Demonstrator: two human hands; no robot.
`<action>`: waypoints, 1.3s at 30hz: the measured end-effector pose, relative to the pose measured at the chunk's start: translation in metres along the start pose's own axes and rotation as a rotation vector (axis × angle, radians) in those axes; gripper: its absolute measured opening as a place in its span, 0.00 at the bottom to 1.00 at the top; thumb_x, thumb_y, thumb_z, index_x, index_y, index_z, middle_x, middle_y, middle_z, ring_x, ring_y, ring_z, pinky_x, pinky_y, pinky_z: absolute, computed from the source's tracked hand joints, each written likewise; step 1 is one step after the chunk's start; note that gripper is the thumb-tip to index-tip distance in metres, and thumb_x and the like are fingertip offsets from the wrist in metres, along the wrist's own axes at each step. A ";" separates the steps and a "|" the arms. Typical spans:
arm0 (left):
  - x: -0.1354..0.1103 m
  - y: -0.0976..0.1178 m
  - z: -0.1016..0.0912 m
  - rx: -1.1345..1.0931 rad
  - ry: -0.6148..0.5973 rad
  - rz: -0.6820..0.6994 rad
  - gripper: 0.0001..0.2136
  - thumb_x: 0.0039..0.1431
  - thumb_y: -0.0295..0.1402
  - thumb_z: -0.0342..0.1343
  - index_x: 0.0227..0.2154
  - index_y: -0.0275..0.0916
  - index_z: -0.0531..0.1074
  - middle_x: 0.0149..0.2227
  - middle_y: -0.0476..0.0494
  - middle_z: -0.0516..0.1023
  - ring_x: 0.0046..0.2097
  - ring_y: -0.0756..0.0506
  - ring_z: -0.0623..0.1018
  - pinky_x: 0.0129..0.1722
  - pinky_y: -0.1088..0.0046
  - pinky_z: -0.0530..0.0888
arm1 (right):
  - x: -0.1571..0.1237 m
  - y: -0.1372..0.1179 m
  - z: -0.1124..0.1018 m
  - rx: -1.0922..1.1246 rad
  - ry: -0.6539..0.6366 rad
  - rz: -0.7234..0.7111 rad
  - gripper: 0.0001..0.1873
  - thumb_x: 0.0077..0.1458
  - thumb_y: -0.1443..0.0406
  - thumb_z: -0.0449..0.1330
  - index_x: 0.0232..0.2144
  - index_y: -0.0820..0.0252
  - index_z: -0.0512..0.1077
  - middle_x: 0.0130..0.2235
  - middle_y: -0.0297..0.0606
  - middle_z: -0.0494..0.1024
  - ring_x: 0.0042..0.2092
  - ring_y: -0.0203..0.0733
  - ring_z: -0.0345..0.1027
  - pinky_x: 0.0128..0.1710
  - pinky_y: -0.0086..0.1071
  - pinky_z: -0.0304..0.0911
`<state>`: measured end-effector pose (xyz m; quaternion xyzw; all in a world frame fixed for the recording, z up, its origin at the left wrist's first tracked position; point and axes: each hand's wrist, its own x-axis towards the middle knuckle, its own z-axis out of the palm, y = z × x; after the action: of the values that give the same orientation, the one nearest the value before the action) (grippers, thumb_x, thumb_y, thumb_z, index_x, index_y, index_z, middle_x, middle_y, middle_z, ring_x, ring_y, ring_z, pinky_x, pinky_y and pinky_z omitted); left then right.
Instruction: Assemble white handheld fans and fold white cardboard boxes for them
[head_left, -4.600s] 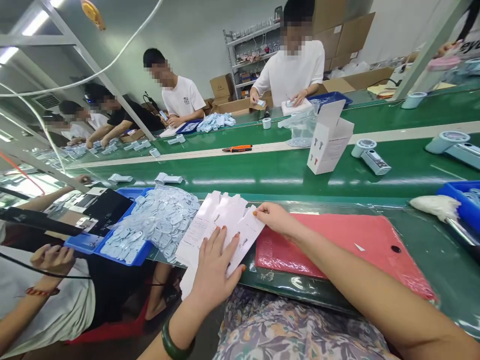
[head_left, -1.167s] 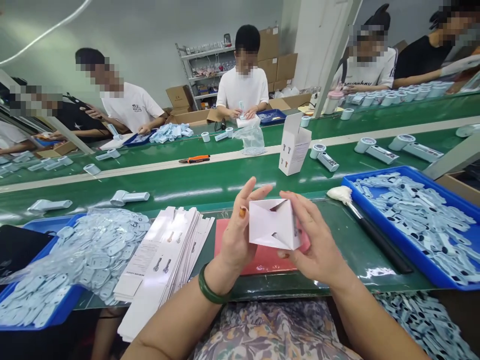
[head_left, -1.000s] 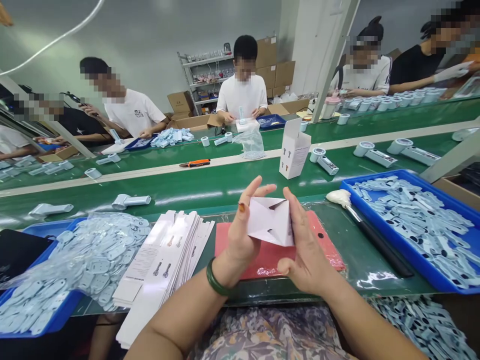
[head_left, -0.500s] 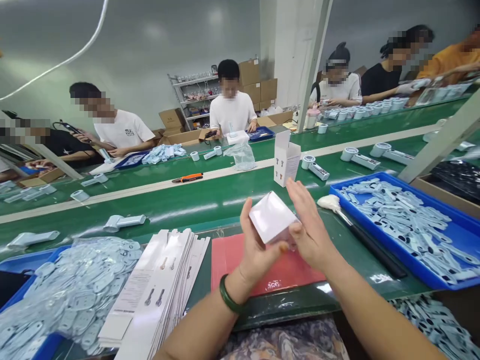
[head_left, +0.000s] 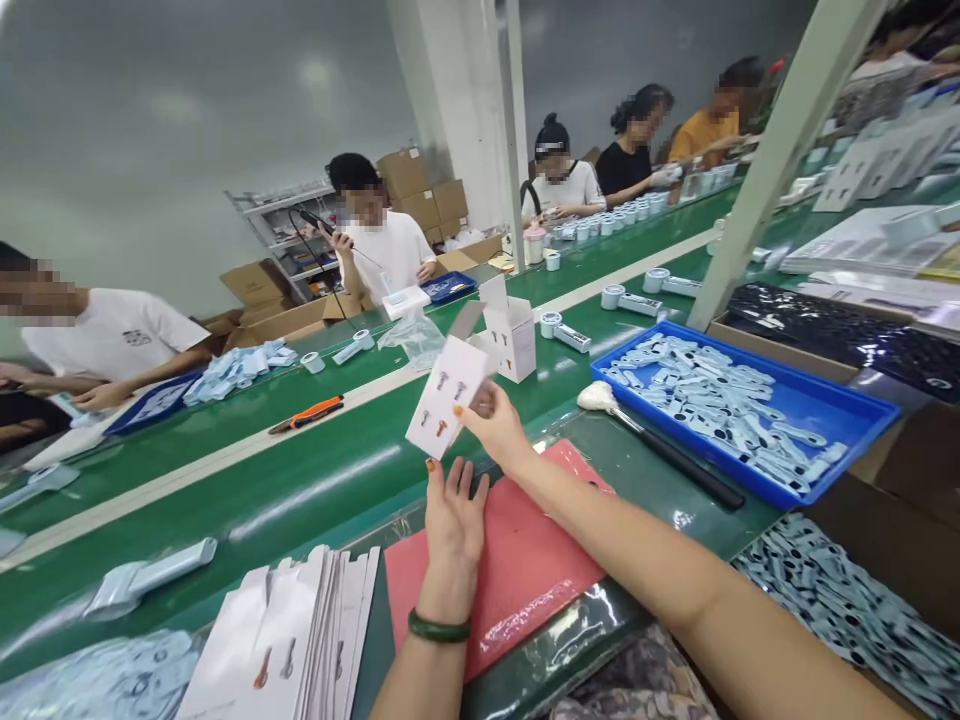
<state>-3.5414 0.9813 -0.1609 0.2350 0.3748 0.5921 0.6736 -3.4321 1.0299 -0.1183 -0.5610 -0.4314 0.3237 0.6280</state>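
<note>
My right hand point(head_left: 496, 427) is stretched out over the green belt point(head_left: 300, 470), gripping a small folded white carton point(head_left: 445, 395) printed with small device pictures. The carton is tilted, its lid flap up, just in front of another open white carton point(head_left: 511, 338) standing on the belt. My left hand point(head_left: 454, 515), with a green bangle at the wrist, hovers open over the red mat point(head_left: 502, 560), fingers spread and holding nothing. A stack of flat white carton blanks point(head_left: 285, 650) lies at the lower left.
A blue tray of pale blue parts point(head_left: 742, 400) sits right, a brush point(head_left: 652, 440) beside it. Pale blue devices point(head_left: 150, 578) and orange pliers point(head_left: 307, 413) lie on the belt. Several people work across the line. A slanted post point(head_left: 772, 170) rises at right.
The box was held in both hands near my chest; now my right hand alone carries it forward over the belt and my left hand has let go. My head turned right.
</note>
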 end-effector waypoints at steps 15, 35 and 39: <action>-0.128 0.138 -0.140 1.430 0.252 0.626 0.35 0.54 0.58 0.63 0.62 0.47 0.71 0.66 0.36 0.71 0.68 0.25 0.67 0.69 0.37 0.61 | 0.066 0.045 -0.032 -0.367 0.084 0.061 0.45 0.53 0.59 0.70 0.67 0.70 0.58 0.65 0.66 0.65 0.66 0.64 0.63 0.66 0.51 0.57; -0.170 0.126 -0.207 2.025 0.091 0.682 0.26 0.68 0.44 0.54 0.67 0.49 0.66 0.71 0.36 0.63 0.71 0.28 0.63 0.65 0.40 0.67 | -0.108 0.007 0.093 -0.304 -0.893 0.119 0.10 0.57 0.64 0.65 0.25 0.58 0.71 0.31 0.42 0.82 0.41 0.51 0.79 0.43 0.39 0.71; -0.153 0.157 -0.188 1.951 0.194 0.684 0.28 0.69 0.47 0.52 0.67 0.41 0.64 0.69 0.32 0.65 0.70 0.28 0.65 0.67 0.41 0.65 | -0.122 0.003 0.050 -0.109 -0.959 0.173 0.11 0.66 0.60 0.54 0.42 0.56 0.75 0.38 0.40 0.84 0.38 0.45 0.80 0.41 0.39 0.75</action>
<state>-3.7892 0.8382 -0.1216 0.7233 0.6570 0.2074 -0.0465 -3.5285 0.9427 -0.1432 -0.4145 -0.6400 0.5737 0.2990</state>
